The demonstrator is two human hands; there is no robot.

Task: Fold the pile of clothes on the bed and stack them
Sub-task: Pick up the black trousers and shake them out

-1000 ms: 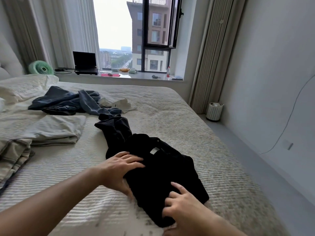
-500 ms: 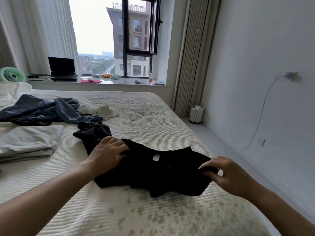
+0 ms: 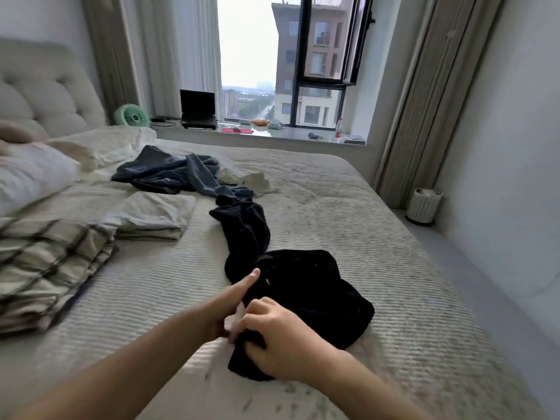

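Note:
A black garment [image 3: 306, 292] lies bunched on the bed [image 3: 378, 237], with one long part trailing away toward the far pile. My right hand [image 3: 272, 334] grips its near left corner, fingers curled into the cloth. My left hand [image 3: 233, 301] lies against the garment's left edge, fingers mostly straight and pointing forward; the right hand partly covers it. Beyond are a heap of blue clothes [image 3: 169, 174] and a white piece [image 3: 254, 183]. A folded pale garment [image 3: 154, 215] and a folded plaid one [image 3: 48, 268] lie at the left.
Pillows [image 3: 33, 174] and a padded headboard [image 3: 42, 95] are at the far left. The window ledge holds a green fan [image 3: 131, 116], a laptop [image 3: 197, 109] and small items. A white bin [image 3: 424, 206] stands on the floor right of the bed.
My right hand came from the garment's right end to its near left corner beside my left hand. The black garment is now bunched up. The view swung left.

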